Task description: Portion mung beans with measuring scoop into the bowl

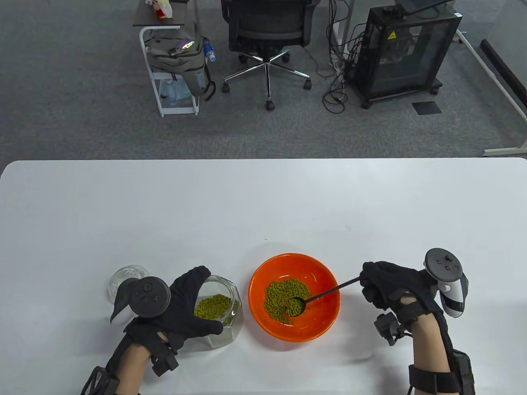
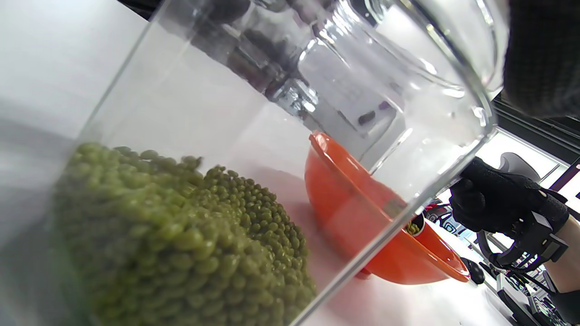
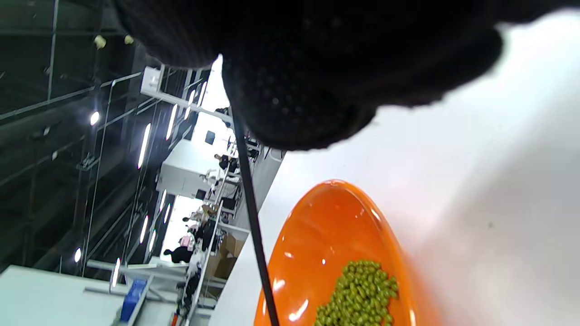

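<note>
The step in hand looks like emptying a scoop of mung beans into the bowl. To do it well, the right hand (image 1: 391, 286), whose fingers are curled tight around the end of the thin black handle, should roll the wrist slowly so the scoop (image 1: 294, 305) tips over the middle of the bowl (image 1: 325, 273), low above the heap, so that no bean bounces over the rim. The scoop cup sits now inside the bowl, on or just above the beans; I cannot tell which.

The left hand (image 1: 185, 304) grips the glass jar (image 1: 230, 306) from the side, and the left wrist view suggests the jar is tilted toward the bowl. It is better to keep it steady like this for the next dip.

The jar has no lid on it and holds a heap of beans (image 1: 213, 307) in its lower part. Just beside it, the orange bowl holds a smaller pile of beans (image 1: 280, 294) at its middle. Behind the left hand a clear glass lid (image 1: 127, 275) lies on the white worktop (image 1: 263, 205).
</note>
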The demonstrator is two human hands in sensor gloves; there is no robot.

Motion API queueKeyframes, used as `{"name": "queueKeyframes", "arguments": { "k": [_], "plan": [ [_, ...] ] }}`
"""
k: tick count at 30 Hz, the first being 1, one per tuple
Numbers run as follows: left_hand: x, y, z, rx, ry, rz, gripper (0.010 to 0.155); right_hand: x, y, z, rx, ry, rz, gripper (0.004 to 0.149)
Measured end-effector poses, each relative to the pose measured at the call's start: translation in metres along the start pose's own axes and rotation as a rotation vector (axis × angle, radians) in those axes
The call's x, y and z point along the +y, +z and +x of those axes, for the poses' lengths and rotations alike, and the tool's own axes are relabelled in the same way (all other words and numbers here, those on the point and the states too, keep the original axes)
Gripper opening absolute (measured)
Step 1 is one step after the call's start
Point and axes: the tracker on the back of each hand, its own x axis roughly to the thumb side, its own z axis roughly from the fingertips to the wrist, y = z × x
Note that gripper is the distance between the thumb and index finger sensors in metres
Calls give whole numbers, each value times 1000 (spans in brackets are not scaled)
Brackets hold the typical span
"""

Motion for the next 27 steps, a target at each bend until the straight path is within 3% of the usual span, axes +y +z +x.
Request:
{"name": "queueKeyframes", "arguments": {
  "k": [12, 20, 27],
  "plan": [
    [0, 0, 0, 0, -2, -1, 126, 19, 14, 33, -195, 234, -21, 44],
    [0, 0, 0, 1, -2, -1, 125, 38, 35, 65, -528, 477, -18, 44],
    [0, 0, 0, 0, 1, 0, 126, 57, 61, 90, -691, 675, -91, 45]
  ]
}}
